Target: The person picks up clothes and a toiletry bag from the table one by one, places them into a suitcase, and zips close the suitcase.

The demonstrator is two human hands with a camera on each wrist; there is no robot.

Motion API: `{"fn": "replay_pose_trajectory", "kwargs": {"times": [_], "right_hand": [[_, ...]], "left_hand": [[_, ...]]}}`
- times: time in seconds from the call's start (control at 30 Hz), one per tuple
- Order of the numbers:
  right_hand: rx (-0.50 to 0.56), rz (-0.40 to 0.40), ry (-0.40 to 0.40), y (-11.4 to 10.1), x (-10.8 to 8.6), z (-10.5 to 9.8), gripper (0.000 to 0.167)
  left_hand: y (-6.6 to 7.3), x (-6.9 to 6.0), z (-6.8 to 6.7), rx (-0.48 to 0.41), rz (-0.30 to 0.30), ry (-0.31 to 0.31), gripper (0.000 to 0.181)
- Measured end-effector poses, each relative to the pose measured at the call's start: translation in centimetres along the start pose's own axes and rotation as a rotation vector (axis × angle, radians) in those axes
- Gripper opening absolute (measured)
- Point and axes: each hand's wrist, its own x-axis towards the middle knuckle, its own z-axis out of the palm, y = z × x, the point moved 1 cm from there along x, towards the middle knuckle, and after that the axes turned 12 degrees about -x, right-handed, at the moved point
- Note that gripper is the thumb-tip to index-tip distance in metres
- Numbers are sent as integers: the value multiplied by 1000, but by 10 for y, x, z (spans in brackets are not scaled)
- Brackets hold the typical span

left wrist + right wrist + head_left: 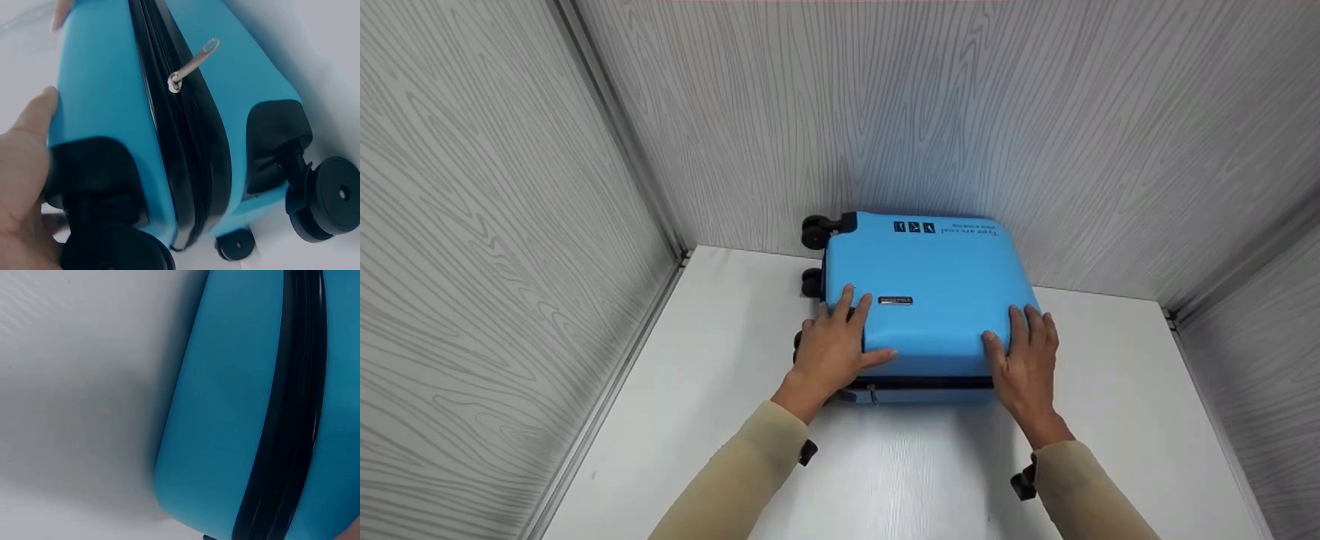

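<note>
Near a wood-grained wall (840, 112), a smooth white tabletop (682, 420) bears a round-cornered blue suitcase (937, 277). The left hand (831, 346) and right hand (1026, 367) touch its near corners, fingers extended, gripping nothing; black wheels (338, 191) disc-shaped, metal zipper pull (193, 63) slim.

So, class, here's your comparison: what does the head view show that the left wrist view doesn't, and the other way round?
Only the head view: the printed icons and badge on the blue case, plus the sleeves.

Only the left wrist view: the zip teeth close enough to make out, and the hole in the end of the zip pull.

Both: the case, some of its black wheels, the zip pull and the left hand.
</note>
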Motion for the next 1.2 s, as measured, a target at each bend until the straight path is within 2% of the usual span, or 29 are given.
{"fn": "replay_pose_trajectory", "kwargs": {"times": [0.13,0.27,0.47,0.63,0.77,0.9,1.07,1.2], "right_hand": [[14,6,-10,5,5,-2,65],[20,37,-35,9,10,-5,64],[20,100,-63,7,13,-12,64],[-12,122,-53,-7,8,-15,65],[-46,85,-11,-24,-4,-12,65],[-49,49,12,-38,-20,-8,69],[-35,37,2,-43,-29,-3,75],[-26,38,-13,-40,-28,-1,77]], "left_hand": [[12,-8,2,-14,-21,15,104],[23,-17,2,-39,-47,-7,103],[31,-23,-13,-149,-47,-68,91],[17,-11,-26,-208,-27,-108,76],[-3,4,-28,-252,-11,-115,68],[-20,15,-29,-281,3,-118,70],[-30,18,-25,-267,16,-156,77],[-29,15,-22,-225,20,-139,77]]}}
